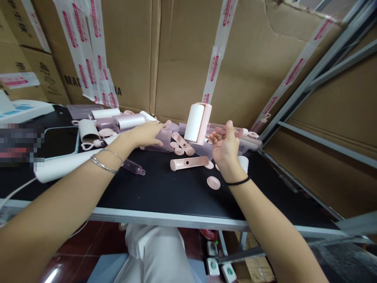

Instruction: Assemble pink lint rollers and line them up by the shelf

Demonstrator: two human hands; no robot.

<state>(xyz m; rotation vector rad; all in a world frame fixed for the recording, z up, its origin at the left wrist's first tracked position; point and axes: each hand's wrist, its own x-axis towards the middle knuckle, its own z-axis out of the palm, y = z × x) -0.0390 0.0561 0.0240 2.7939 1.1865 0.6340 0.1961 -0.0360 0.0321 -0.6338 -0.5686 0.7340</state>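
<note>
My left hand (145, 133) reaches forward with fingers stretched flat, resting on a translucent purple cover (162, 140) on the black table (165, 188). My right hand (225, 145) is raised, fingers curled round the pink handle end of a lint roller (198, 122) whose white paper roll stands upright. A pink handle (188, 162) lies just left of that hand, with a shorter pink handle (183, 143) beyond it. Small pink round caps (213, 182) lie near my right wrist.
White rolls and pink parts (118, 120) pile up at the back left. A long white roll (63, 165) lies under my left forearm, and a clear purple tube (134, 168) beside it. Taped cardboard boxes (182, 55) wall the back. A metal frame (321, 78) stands at right.
</note>
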